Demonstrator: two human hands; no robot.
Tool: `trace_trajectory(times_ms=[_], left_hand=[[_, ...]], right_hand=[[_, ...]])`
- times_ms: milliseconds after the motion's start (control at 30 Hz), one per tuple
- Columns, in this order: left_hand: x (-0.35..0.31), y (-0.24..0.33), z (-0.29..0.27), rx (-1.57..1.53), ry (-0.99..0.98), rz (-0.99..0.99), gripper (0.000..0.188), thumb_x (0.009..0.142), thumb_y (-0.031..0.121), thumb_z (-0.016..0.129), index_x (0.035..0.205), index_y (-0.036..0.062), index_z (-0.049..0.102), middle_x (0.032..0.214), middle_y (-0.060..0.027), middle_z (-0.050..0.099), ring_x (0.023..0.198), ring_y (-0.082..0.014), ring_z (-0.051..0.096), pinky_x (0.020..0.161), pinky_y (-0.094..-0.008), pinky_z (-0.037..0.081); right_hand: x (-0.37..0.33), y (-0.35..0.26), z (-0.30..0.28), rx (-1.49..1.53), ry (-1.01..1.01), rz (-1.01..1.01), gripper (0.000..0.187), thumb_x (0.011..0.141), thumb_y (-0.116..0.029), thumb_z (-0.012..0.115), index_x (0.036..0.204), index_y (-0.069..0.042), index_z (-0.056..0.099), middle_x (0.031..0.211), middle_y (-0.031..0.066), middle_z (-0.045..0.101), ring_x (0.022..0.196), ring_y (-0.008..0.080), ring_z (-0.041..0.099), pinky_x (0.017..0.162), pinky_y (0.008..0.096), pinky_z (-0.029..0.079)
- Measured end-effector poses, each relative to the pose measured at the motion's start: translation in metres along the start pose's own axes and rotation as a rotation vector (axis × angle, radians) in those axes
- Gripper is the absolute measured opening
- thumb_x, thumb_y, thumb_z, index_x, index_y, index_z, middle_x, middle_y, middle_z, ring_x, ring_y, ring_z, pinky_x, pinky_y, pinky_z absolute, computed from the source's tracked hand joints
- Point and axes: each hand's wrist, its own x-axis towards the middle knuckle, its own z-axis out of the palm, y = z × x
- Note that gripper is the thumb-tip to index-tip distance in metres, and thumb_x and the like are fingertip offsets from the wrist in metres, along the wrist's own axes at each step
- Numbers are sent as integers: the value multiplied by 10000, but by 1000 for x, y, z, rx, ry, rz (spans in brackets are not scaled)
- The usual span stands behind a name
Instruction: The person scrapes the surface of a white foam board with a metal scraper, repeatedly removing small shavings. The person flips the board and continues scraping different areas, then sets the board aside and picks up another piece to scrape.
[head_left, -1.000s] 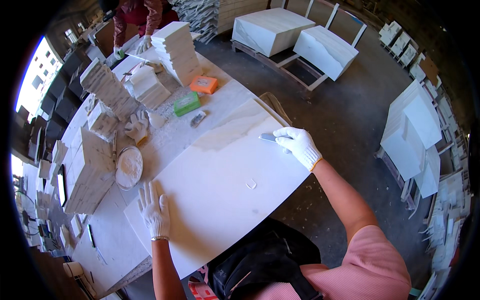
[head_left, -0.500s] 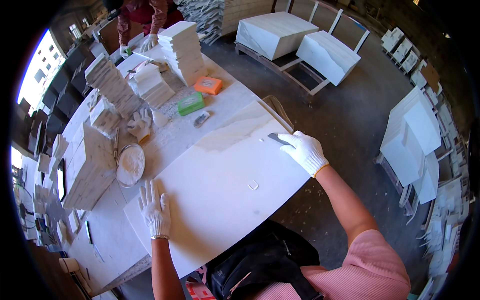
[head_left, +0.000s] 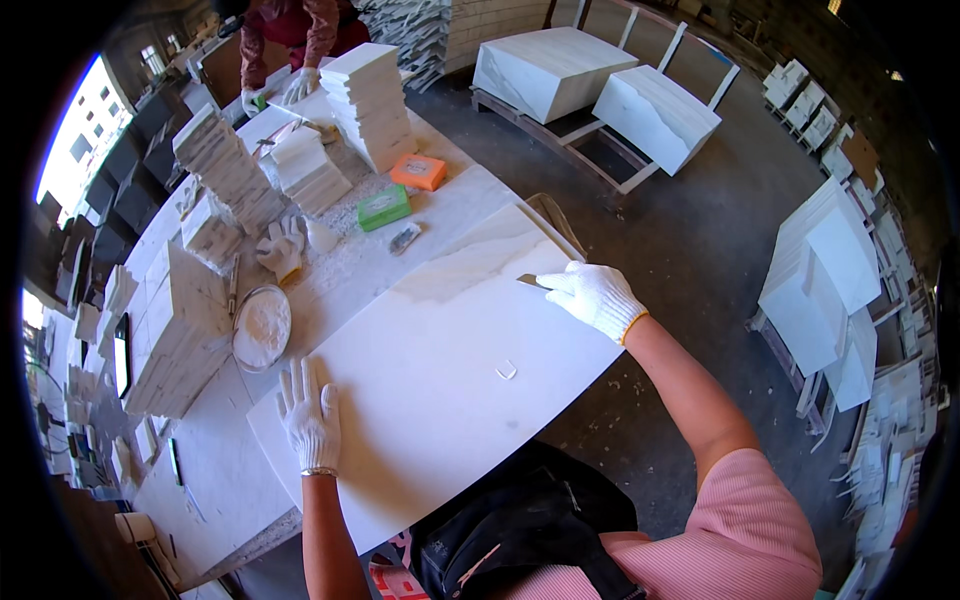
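Right hand: grip pinching flat blade over white slab. Left hand: grip splayed flat on slab, near its left edge.

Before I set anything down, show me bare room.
Bare: the white slab between left hand and right hand, save a small white fragment; the tabletop between slab and round dish. Crowded: the far end, around stone stacks and green box.
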Motion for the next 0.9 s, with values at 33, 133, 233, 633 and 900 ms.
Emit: trace_trajectory(times_ms=[33, 133, 233, 633, 900], left_hand=[[0, -1, 1, -2, 0, 2, 637, 1012, 490, 412, 1536, 130, 359, 1592, -129, 324, 1482, -363, 252, 1201, -533, 162], [0, -1, 1, -16, 2, 5, 633, 1010, 480, 422, 1535, 132, 359, 1591, -128, 326, 1483, -361, 250, 1201, -532, 163], [0, 0, 0, -29, 2, 4, 629, 1009, 473, 426, 1534, 132, 361, 1590, -127, 330, 1482, -360, 251, 1201, -529, 164], [1, -1, 3, 17, 10, 11, 622, 1004, 449, 445, 1534, 133, 364, 1587, -132, 335, 1479, -362, 260, 1199, -532, 166], [0, 0, 1, 16, 14, 18, 613, 1006, 435, 446, 1528, 124, 372, 1580, -136, 347, 1474, -365, 269, 1197, -532, 174]], right_hand=[[0, 0, 0, -13, -16, -3, 263, 929, -344, 550, 1125, -309, 722, 881, 118, 666, 801, 321, 675, 700, 456, 543], [-1, 0, -5, -44, -72, 5, 259, 924, -335, 554, 1120, -307, 722, 866, 120, 668, 791, 324, 679, 691, 464, 545], [-3, 1, -10, -44, -120, 27, 257, 919, -332, 561, 1117, -301, 723, 866, 123, 672, 785, 326, 681, 690, 471, 547], [-5, -8, -29, -27, -82, 42, 284, 928, -338, 570, 1166, -279, 715, 935, 118, 672, 834, 309, 679, 736, 443, 547], [6, -4, -18, -54, -146, 31, 268, 935, -336, 558, 1142, -303, 725, 884, 115, 678, 815, 311, 682, 721, 455, 550]])
